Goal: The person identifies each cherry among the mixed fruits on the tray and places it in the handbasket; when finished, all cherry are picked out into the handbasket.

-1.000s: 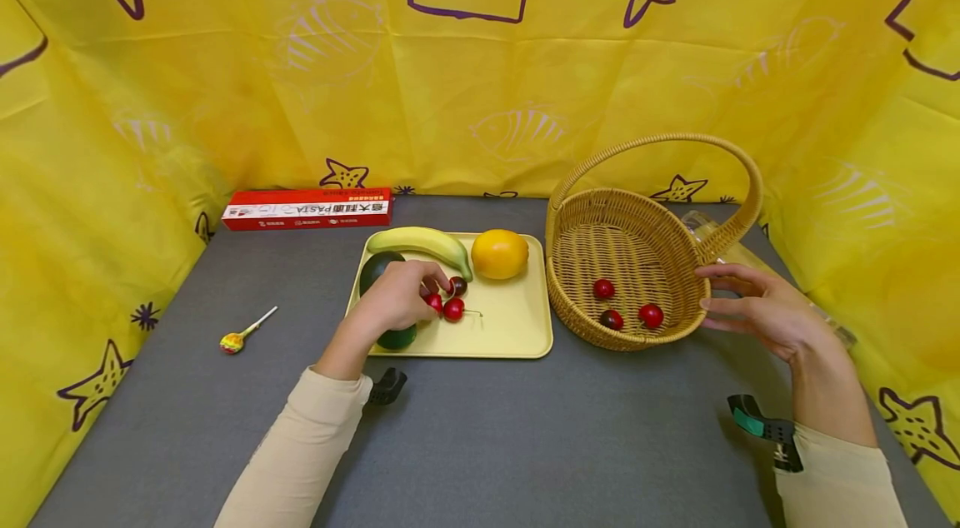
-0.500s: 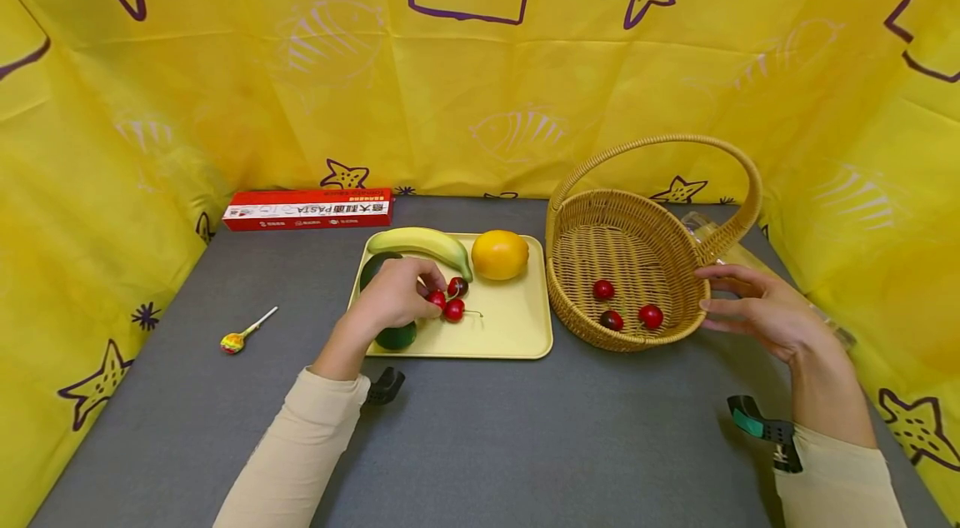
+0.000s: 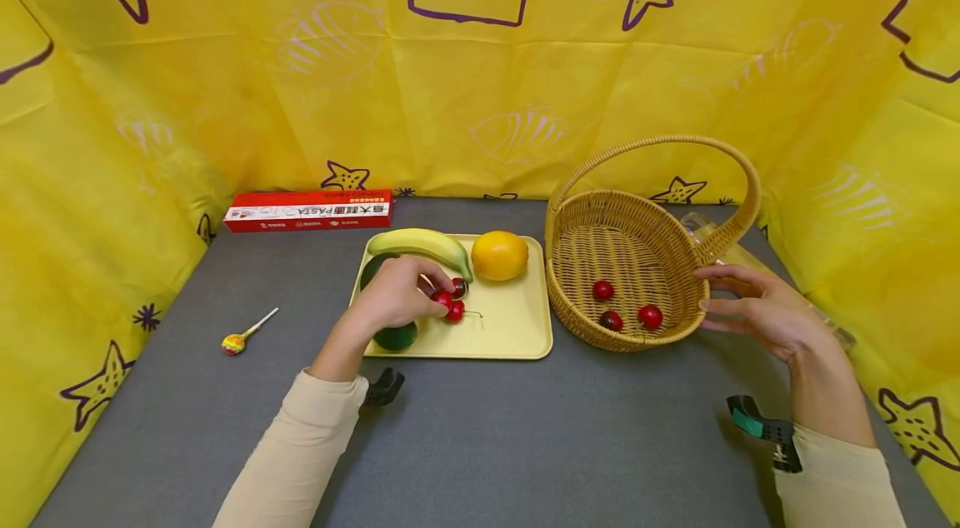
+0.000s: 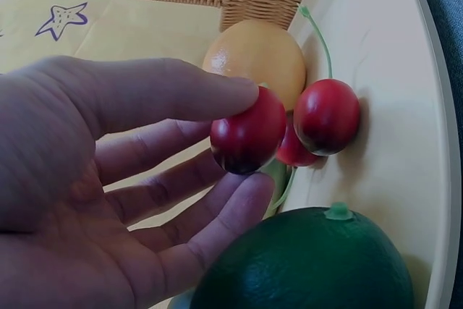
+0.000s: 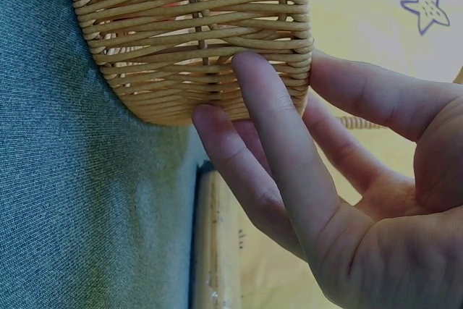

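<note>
My left hand (image 3: 401, 292) pinches a red cherry (image 4: 249, 135) between thumb and fingers, low over the pale yellow tray (image 3: 510, 336). Close beside it on the tray lie a cherry with a green stem (image 4: 327, 117) and a darker cherry (image 3: 460, 288). Under the left wrist is a dark green, avocado-like fruit (image 4: 311, 265), partly covered in the head view. My right hand (image 3: 765, 311) touches the right side of the wicker basket (image 3: 630, 220). In the right wrist view its fingers (image 5: 271, 106) lie extended against the outer weave. Inside the basket are three cherries (image 3: 650, 316).
A banana (image 3: 420, 245) and an orange-yellow fruit (image 3: 499, 255) lie along the tray's back. Behind them stands a red pasta box (image 3: 307, 211). A lollipop (image 3: 235, 343) lies at left. The basket's tall handle (image 3: 675, 138) arches upward; a clear-and-tan long object (image 3: 757, 261) lies behind the right hand.
The left hand has taken hold of a cherry and shifted it slightly right, toward the other two. The right hand stays at the basket.
</note>
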`<action>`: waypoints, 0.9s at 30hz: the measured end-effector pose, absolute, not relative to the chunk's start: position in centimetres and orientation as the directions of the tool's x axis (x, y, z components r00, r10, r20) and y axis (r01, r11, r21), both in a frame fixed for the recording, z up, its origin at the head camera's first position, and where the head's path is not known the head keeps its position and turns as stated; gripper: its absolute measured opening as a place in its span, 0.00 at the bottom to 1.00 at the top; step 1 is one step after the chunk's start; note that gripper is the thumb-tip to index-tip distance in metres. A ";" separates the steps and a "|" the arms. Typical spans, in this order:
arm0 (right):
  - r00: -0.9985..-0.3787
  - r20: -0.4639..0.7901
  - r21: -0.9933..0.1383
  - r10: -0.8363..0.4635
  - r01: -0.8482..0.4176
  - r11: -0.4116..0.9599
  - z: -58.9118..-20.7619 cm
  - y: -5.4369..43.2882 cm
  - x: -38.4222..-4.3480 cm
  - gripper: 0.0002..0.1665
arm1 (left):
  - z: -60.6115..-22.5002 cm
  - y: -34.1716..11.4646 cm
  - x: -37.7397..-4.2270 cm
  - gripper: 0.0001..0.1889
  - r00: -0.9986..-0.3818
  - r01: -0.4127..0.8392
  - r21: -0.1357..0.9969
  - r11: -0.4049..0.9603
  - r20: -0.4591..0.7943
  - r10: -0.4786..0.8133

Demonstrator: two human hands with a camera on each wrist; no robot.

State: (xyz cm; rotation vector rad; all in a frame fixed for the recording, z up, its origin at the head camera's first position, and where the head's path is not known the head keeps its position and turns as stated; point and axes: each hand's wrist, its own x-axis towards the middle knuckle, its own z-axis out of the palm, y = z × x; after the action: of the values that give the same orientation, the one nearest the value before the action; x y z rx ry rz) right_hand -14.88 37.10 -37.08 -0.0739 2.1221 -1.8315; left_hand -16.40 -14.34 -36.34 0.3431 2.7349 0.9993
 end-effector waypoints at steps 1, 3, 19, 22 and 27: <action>-0.942 -0.217 -0.969 -0.254 0.177 0.170 -37.1 37.1 -14.9 0.27 | -36.3 -14.3 -16.4 0.12 -0.950 0.145 0.662 0.735 -0.114 0.291; -0.942 -0.218 -0.970 -0.253 0.180 0.166 -37.0 37.1 -14.9 0.27 | -36.2 -14.3 -16.3 0.12 -0.949 0.145 0.680 0.718 -0.111 0.296; -0.942 -0.221 -0.971 -0.251 0.187 0.152 -37.1 37.1 -15.0 0.26 | -35.7 -13.6 -16.2 0.14 -0.919 0.206 0.748 0.630 -0.072 0.387; -0.943 -0.217 -0.972 -0.253 0.187 0.139 -37.1 37.1 -15.0 0.26 | -35.6 -13.4 -16.2 0.14 -0.912 0.212 0.763 0.611 -0.069 0.403; -0.941 -0.218 -0.973 -0.258 0.191 0.127 -37.3 37.2 -15.0 0.26 | -35.5 -12.9 -16.3 0.14 -0.903 0.203 0.805 0.558 -0.066 0.424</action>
State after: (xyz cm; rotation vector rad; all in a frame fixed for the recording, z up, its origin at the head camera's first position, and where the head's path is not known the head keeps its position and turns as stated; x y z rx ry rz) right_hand -14.96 37.24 -37.26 -0.0654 2.0774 -1.8767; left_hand -16.30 -12.89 -35.51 0.5223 2.5419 1.2652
